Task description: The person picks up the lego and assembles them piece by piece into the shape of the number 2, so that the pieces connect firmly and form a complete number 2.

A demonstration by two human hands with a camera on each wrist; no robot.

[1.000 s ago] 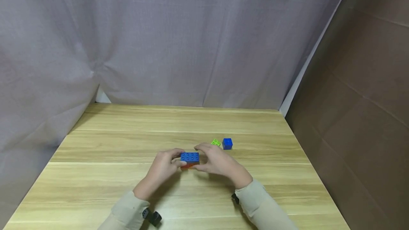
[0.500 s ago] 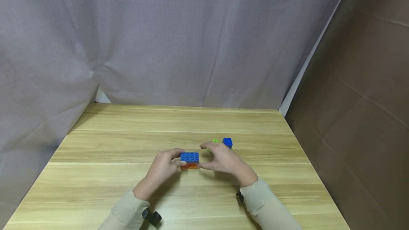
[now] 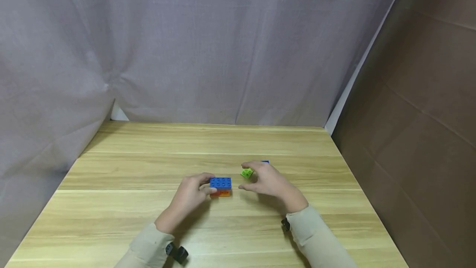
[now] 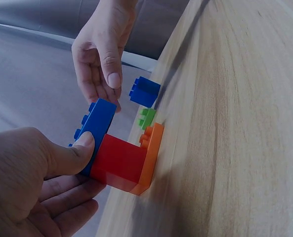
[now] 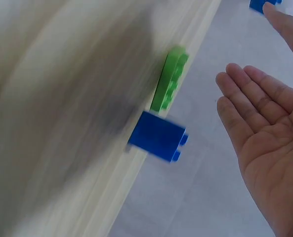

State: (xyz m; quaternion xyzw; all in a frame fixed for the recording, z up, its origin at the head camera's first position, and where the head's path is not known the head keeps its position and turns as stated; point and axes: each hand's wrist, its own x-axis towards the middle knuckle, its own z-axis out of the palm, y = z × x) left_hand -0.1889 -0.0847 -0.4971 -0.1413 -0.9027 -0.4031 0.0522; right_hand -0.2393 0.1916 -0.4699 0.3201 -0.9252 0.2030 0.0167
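In the head view my left hand (image 3: 188, 195) grips a small stack of building blocks at its left end. A long blue block (image 3: 221, 183) tops the stack. Beneath it, the left wrist view shows a red block (image 4: 119, 162) on a thin orange block (image 4: 152, 153). My left thumb presses on the blue block's side. Right of the stack, my right hand (image 3: 270, 182) hovers with its thumb and fingers spread, holding nothing. Near it lie a flat green block (image 3: 246, 173) and a small blue block (image 5: 157, 136); the hand partly covers both in the head view.
The blocks are on a wooden table (image 3: 148, 164). A grey curtain (image 3: 178, 53) hangs behind its far edge, and a brown cloth (image 3: 420, 135) drops along the right side.
My right hand has left the stack's right end and moved to the right, towards the green and small blue blocks. My left hand and the stack stay in place.
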